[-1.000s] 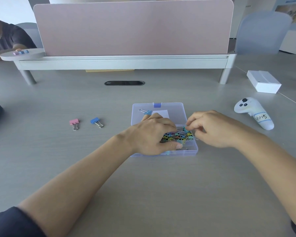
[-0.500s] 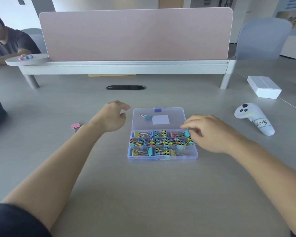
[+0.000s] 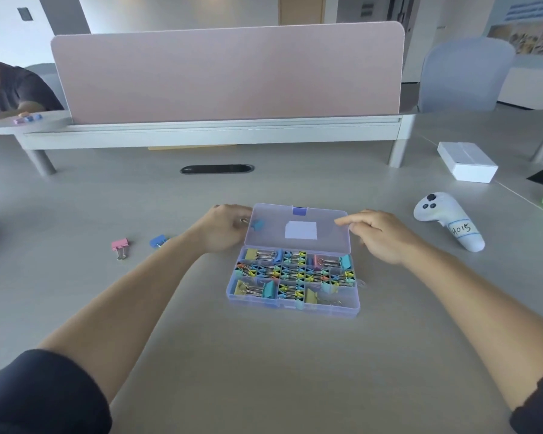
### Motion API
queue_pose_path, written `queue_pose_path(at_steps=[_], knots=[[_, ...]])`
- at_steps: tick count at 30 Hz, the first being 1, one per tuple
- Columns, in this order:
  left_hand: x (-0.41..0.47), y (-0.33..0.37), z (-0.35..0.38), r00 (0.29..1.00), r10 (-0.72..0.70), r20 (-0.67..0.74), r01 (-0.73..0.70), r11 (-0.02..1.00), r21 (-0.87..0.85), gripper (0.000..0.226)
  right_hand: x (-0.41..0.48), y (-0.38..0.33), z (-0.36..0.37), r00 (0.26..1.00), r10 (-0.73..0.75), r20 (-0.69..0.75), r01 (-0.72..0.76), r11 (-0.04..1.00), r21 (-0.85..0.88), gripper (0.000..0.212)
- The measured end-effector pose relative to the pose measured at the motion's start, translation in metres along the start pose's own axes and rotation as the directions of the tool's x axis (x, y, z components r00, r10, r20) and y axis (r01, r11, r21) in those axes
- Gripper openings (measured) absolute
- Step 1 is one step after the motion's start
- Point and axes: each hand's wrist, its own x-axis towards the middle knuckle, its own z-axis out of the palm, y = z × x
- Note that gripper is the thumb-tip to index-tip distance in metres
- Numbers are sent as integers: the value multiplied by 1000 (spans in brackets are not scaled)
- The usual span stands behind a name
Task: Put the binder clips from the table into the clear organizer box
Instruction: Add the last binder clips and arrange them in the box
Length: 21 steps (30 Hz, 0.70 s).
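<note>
Clear organizer box [image 3: 292,310]: open between your hands. Left hand [image 3: 224,228], now off the compartments, curls at light-blue binder clip [image 3: 257,223] by lid [image 3: 326,234]; grip unclear. Right hand [image 3: 383,236] relaxed, touching lid. Outstanding, bench [image 3: 264,371] beyond left hand: pink binder clip [image 3: 119,245], blue binder clip [image 3: 158,241].

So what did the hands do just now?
The left hand came off the box and went to the loose clip at the left edge of the lid. The right hand slid up to its right edge. The box, pink clip and blue clip stayed put.
</note>
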Motion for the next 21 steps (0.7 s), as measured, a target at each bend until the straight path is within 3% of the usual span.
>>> queue_pose_path(at_steps=[7, 11, 15, 21], knots=[[2, 6, 4, 999, 21, -25, -17, 990, 142, 25, 7, 14, 0, 998, 36, -42, -35, 999, 20, 37], [2, 3, 0, 999, -37, -32, 43, 976, 215, 33, 12, 13, 5, 998, 27, -50, -26, 1000, 13, 39], [-3, -10, -8, 993, -77, -95, 92, 981, 172, 24, 15, 6, 15, 997, 33, -64, -33, 999, 5, 41], [-22, -2, -22, 972, 68, -223, -23, 980, 199, 36, 36, -9, 38, 989, 114, -98, -105, 990, 92, 43]])
